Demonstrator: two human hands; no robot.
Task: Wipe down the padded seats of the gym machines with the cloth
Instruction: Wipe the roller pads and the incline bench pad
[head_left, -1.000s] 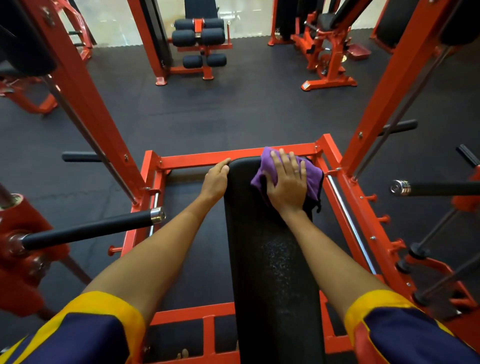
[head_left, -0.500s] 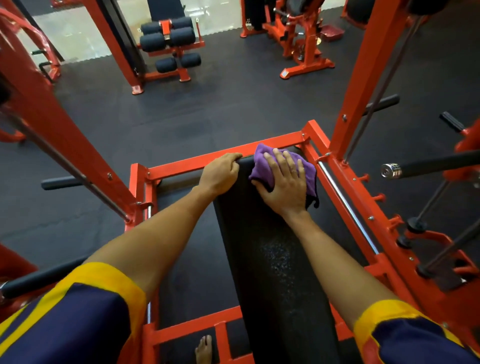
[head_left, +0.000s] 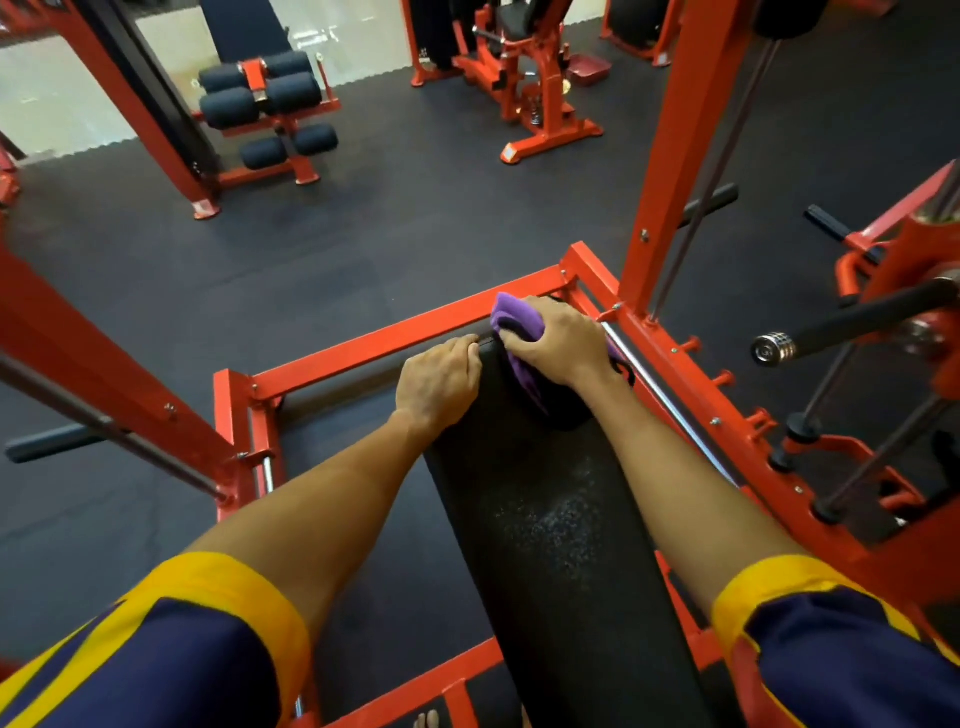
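Atop the padded seat (head_left: 550, 519), the purple cloth (head_left: 511, 318) is clenched in curled fingers of the right hand (head_left: 561, 340), the far edge clasped by the left hand (head_left: 439, 382).

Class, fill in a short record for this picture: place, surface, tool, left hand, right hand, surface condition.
Place: gym with red machines
Surface: long black pad inside a red frame
Tool: purple cloth, bunched at the pad's far end
Left hand: grips the pad's far left corner
Right hand: grips the cloth on the pad
Surface condition: pale speckles mid-pad
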